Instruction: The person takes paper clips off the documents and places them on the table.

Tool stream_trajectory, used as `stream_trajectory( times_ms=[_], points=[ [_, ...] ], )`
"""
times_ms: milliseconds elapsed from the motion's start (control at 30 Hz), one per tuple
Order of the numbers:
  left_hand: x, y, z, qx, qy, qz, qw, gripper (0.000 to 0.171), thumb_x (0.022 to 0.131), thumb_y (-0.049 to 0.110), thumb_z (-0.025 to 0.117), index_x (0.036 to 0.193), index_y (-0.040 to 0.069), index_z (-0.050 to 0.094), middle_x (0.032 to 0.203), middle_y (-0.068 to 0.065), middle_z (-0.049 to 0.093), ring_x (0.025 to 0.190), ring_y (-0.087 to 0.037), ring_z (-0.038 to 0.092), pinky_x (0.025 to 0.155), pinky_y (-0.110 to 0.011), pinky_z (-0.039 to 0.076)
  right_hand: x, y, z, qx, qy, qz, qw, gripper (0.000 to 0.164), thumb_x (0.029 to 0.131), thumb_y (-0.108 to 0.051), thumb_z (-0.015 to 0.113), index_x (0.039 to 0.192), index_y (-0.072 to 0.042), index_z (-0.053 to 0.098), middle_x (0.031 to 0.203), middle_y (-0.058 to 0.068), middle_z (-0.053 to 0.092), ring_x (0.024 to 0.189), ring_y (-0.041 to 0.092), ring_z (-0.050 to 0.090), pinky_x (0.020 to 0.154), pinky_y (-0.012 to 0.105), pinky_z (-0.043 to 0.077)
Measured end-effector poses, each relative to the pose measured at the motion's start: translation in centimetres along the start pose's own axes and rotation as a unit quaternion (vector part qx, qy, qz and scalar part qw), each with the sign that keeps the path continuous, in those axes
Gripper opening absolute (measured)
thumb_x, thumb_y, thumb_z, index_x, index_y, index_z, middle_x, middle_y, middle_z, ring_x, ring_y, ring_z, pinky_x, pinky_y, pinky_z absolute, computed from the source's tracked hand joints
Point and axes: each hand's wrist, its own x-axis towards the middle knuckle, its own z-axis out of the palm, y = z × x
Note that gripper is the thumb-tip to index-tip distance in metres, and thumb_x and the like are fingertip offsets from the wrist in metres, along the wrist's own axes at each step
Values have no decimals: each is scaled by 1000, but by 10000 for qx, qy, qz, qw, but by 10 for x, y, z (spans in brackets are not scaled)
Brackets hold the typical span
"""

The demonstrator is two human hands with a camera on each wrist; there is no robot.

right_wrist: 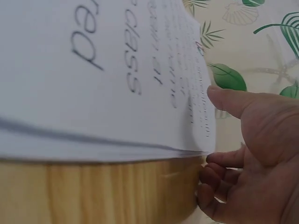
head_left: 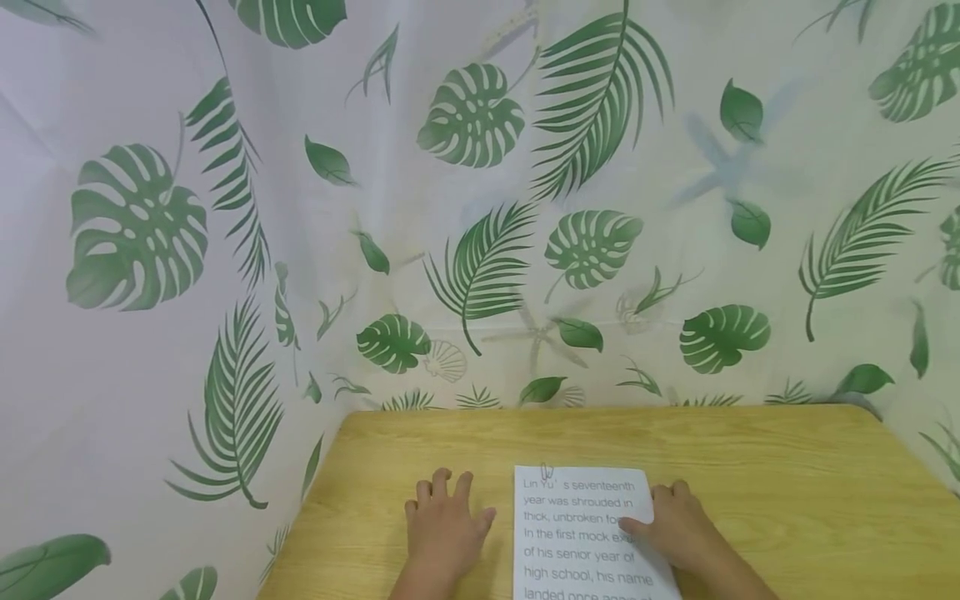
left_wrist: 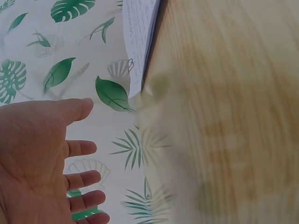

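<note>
In the head view, paper (head_left: 577,546) lay on the surface (head_left: 795,483), the left hand (head_left: 444,523) beside it. Left wrist: wide, empty fingers (left_wrist: 84,179); unbraced there, the paper might have skewed. Right wrist: the right hand (right_wrist: 266,140) met the paper's edge, grip unclear; uneven pulling might have creased it.

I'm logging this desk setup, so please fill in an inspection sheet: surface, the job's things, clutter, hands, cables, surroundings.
Surface: wood-grain table
Job's things: printed pages, a clip at their top edge
Clutter: nothing seen
Hands: left hand apart from the pages, fingers spread; right hand at their right edge, thumb over the print, grip unclear
Cables: nothing seen
Surroundings: white leaf-print covering behind and at the left
</note>
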Motion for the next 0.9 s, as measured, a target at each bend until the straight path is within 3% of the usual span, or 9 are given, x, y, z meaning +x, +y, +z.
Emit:
stream_trajectory(
  times_ms=[100, 200, 367, 567, 700, 900],
  points=[
    [-1, -5, 3, -74, 27, -13, 10000, 64, 102, 54, 70, 146, 9, 62, 153, -21, 52, 134, -44, 48, 108, -63, 46, 3, 1, 6, -54, 42, 248, 9997, 106, 87, -64, 83, 136, 25, 51, 126, 42, 53, 105, 46, 64, 94, 63, 58],
    [-5, -9, 3, -225, -15, 47, 9997, 59, 100, 49, 74, 139, 5, 65, 150, -21, 55, 131, -45, 51, 106, -62, 47, 6, 0, 12, -60, 121, 490, 9987, 109, 82, -68, 85, 133, 22, 53, 120, 38, 55, 98, 42, 61, 85, 59, 58],
    [-12, -9, 2, -418, -111, 170, 9989, 56, 100, 47, 74, 135, 5, 67, 148, -19, 55, 128, -43, 53, 103, -60, 48, 9, -2, 15, -15, 161, 735, 9972, 97, 80, -63, 89, 125, 17, 57, 110, 29, 57, 93, 37, 58, 79, 54, 54],
    [-16, -6, 1, -510, -109, 190, 9985, 54, 100, 47, 74, 133, 5, 68, 147, -18, 55, 125, -39, 53, 100, -57, 48, 11, -5, 14, 70, -7, 981, 9952, 89, 81, -59, 90, 117, 16, 62, 107, 30, 61, 95, 38, 60, 87, 64, 53],
    [-16, -7, 4, -609, -148, 184, 9979, 51, 99, 44, 77, 131, 5, 69, 147, -17, 55, 125, -39, 52, 99, -57, 47, 10, -8, 16, 138, -66, 1103, 9938, 89, 80, -55, 91, 121, 17, 60, 109, 30, 66, 97, 40, 65, 91, 71, 51],
    [-16, -7, 8, -678, -25, 322, 9972, 49, 96, 40, 80, 130, 6, 69, 148, -17, 55, 124, -39, 53, 100, -59, 48, 4, -16, 19, 469, 137, 1016, 9936, 85, 87, -41, 89, 135, 16, 49, 115, 28, 72, 102, 44, 70, 97, 71, 43]
  ],
)
